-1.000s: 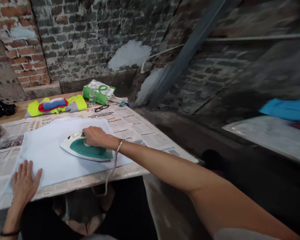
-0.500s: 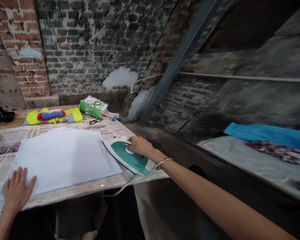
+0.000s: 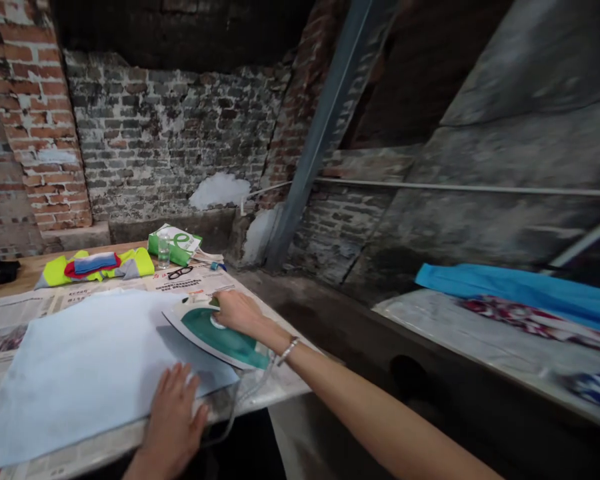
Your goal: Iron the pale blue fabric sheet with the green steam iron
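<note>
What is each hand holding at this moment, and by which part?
The right hand grips the green-and-white iron by its handle. The left hand holds nothing, lying flat on the pale blue cloth.

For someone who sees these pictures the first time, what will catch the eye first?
The green and white iron under the right hand stands out first, at the edge of a pale blue cloth that the left hand presses. Behind rises a patched brick wall, with a diagonal grey beam at right.
</note>
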The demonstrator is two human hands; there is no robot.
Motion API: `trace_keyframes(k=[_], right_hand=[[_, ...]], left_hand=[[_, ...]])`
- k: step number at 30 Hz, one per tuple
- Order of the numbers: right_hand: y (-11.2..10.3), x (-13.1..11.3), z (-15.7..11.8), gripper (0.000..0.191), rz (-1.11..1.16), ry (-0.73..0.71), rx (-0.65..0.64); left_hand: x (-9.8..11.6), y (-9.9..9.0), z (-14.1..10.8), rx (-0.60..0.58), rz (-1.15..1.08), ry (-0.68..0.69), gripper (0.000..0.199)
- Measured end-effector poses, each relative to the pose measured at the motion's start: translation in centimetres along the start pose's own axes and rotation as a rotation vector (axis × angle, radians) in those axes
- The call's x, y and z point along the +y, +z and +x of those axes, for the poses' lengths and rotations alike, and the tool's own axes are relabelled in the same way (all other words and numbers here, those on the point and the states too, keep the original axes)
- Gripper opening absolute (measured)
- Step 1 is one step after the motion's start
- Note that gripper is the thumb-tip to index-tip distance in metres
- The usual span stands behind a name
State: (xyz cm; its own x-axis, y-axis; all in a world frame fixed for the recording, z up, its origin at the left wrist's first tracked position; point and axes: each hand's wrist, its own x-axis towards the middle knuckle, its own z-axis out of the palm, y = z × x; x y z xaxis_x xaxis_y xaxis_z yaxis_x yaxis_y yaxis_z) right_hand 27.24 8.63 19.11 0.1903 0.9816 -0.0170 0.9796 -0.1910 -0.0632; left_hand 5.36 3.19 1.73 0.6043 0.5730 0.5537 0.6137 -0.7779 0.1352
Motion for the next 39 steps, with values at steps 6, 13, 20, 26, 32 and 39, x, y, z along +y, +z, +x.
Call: trace_keyframes(k=[6,13,20,26,32,39], right_hand=[[2.9,-1.3,2.8,0.036,0.029,0.027,-0.025],[4.4,0.0,6.4,0.043,0.088,0.078,0.001],[4.5,-0.5,11.1,0.043,0.162,0.152,0.037],[3.5,0.4,11.8,0.04,0.181,0.182,0.036],[2.3,2.8,7.7,0.043,0.092,0.173,-0.022],[1.1,2.5,-0.2,0.036,-0.034,0.005,-0.016]], left_hand=[[2.9,2.9,0.2,-0.026,-0.01,-0.006,0.037],[3.3,2.6,-0.4,-0.072,0.011,0.007,0.058],[3.1,3.0,-0.5,-0.12,0.019,0.0,0.069],[2.9,3.2,-0.8,-0.079,0.009,0.012,0.064],[3.1,2.9,-0.9,-0.066,-0.092,-0.02,0.064],[3.4,1.9,-0.6,-0.128,-0.099,-0.039,0.066]])
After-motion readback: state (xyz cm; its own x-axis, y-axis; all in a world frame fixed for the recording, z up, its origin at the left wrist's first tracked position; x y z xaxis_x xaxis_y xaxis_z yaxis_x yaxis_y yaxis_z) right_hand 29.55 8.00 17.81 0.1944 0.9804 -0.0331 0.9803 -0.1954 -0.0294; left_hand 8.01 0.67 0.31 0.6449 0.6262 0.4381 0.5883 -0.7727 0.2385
